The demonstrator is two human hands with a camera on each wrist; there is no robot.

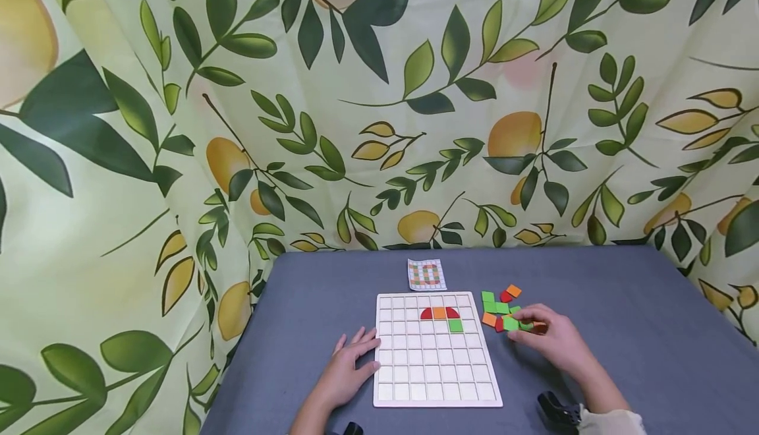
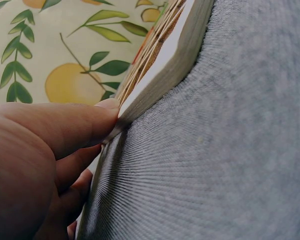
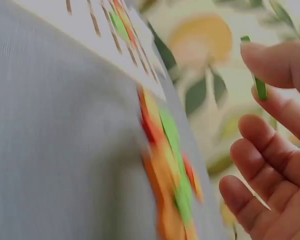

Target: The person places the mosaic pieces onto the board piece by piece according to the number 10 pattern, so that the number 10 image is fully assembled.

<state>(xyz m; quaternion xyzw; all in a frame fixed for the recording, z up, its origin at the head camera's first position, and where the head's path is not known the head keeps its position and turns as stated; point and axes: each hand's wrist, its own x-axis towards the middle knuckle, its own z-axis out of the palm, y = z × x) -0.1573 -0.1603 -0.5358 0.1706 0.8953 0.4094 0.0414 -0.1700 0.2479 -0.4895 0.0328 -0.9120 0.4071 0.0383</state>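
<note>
A white grid board [image 1: 431, 356] lies on the table, with two red rounded tiles [image 1: 426, 314], an orange square tile [image 1: 439, 313] between them and a green square tile [image 1: 455, 325] in its upper cells. My left hand [image 1: 345, 370] rests at the board's left edge, thumb and fingers extended; in the left wrist view the thumb touches the rim. Beside the board on the right, my right hand [image 1: 556, 339] is over a loose pile of tiles [image 1: 489, 306]. Thumb and index finger pinch a thin green tile [image 3: 260, 87], seen edge-on in the right wrist view.
A small card [image 1: 427, 275] with a coloured grid pattern lies just behind the board. The pile holds several green, orange and red pieces. Grey cloth [image 1: 308, 303] covers the table, and a leaf-and-fruit printed curtain [image 1: 367, 158] hangs behind and to the left.
</note>
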